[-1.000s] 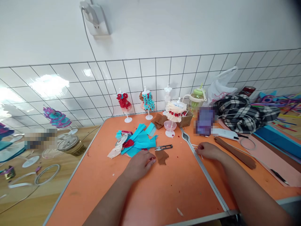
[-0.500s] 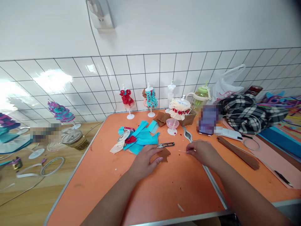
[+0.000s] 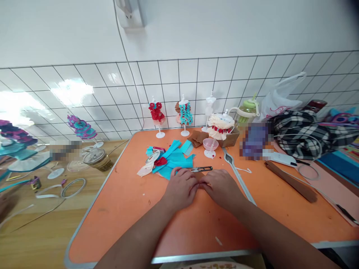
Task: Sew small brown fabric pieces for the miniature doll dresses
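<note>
My left hand [image 3: 182,186] and my right hand [image 3: 223,189] meet at the middle of the orange table [image 3: 126,224], fingertips touching. Their fingers are closed on a small piece of brown crepe paper [image 3: 199,176], mostly hidden beneath them. Just beyond the fingers lies a pair of black thread snips [image 3: 203,169]. Blue crepe paper [image 3: 179,161] is spread to the left, with a red scrap [image 3: 160,161] and a roll of white tape [image 3: 153,157] on it. A thin white strip [image 3: 244,170] rests to the right of my right hand.
Small dress forms in red [image 3: 157,116], blue [image 3: 185,114] and cream paper [image 3: 221,126] stand by the tiled wall. A pink bowl [image 3: 210,145], brown paper strips [image 3: 291,182] and a blurred phone [image 3: 255,141] are around. At far left, part of another person's hand [image 3: 7,201] shows.
My right hand has moved left to meet my left hand at the brown paper. The white strip it held now lies on the table. The view has shifted slightly.
</note>
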A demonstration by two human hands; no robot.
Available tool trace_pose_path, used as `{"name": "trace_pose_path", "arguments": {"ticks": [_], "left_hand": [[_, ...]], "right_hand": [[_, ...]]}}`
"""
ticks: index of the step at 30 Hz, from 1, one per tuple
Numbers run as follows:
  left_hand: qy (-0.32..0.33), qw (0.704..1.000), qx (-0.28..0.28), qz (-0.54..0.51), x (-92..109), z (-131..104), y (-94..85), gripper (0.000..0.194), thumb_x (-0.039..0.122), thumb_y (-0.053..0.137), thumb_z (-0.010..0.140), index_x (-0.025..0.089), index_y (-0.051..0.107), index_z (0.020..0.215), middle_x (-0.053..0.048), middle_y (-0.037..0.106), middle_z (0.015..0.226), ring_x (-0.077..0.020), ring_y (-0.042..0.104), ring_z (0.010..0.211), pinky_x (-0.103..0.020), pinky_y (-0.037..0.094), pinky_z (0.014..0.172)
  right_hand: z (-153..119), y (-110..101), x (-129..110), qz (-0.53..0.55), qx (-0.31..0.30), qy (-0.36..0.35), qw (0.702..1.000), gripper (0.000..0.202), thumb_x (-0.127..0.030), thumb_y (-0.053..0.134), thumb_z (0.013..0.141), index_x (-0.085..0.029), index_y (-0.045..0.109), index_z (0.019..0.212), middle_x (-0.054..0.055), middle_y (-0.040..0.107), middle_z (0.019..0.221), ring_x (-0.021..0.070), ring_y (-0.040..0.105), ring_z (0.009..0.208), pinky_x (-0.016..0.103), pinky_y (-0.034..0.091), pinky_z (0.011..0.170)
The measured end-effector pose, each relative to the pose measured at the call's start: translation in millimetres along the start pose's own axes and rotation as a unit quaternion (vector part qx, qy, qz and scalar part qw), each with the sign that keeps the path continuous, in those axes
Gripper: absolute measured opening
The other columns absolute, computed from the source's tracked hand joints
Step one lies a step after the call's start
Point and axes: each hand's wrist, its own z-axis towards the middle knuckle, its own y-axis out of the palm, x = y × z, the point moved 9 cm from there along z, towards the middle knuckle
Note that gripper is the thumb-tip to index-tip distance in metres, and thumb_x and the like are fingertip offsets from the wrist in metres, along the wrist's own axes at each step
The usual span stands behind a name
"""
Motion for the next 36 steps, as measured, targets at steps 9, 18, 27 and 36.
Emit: {"name": "trace_pose_path", "arguments": {"ticks": [9,18,27,36], "left_hand": [[-0.139,0.956,0.038,-0.256,-34,0,13.6,0.015,0.017,0.047,0.069,0.019,0.056,0.058,-0.002,0.060,0.066,-0.0178,0.055,0.072,-0.031,0.043,0.070],[-0.210,0.839,0.035,-0.501,-26,-3,34.1,0.014,0.021,0.047,0.068,0.019,0.055,0.057,0.000,0.061,0.063,-0.0157,0.057,0.067,-0.027,0.046,0.066],[-0.296,0.829,0.140,-0.454,-94,-13,19.5,0.027,0.041,0.054,0.078,0.017,0.067,0.079,-0.004,0.069,0.084,-0.0208,0.061,0.087,-0.034,0.047,0.082],[-0.277,0.766,0.135,-0.564,-93,-15,20.0,0.043,0.040,0.070,0.069,0.019,0.067,0.106,-0.008,0.063,0.118,-0.0259,0.058,0.107,-0.039,0.044,0.093]], "right_hand": [[-7,-12,-26,-0.036,0.158,-0.074,0.984,0.018,-0.015,0.046,0.087,-0.020,0.061,0.081,0.002,0.064,0.074,0.0145,0.054,0.075,0.035,0.033,0.087],[-29,-37,-28,-0.006,0.288,-0.139,0.948,0.022,-0.007,0.049,0.081,-0.024,0.059,0.090,-0.001,0.066,0.074,0.0130,0.058,0.070,0.040,0.039,0.097],[-19,-39,-21,0.097,0.222,-0.112,0.964,0.029,-0.012,0.042,0.085,-0.025,0.065,0.097,0.003,0.068,0.085,0.0156,0.062,0.082,0.032,0.050,0.081],[-25,34,220,0.180,-0.155,0.337,0.911,0.039,-0.019,0.052,0.076,-0.016,0.046,0.115,0.002,0.066,0.076,0.0144,0.060,0.065,0.022,0.041,0.054]]}}
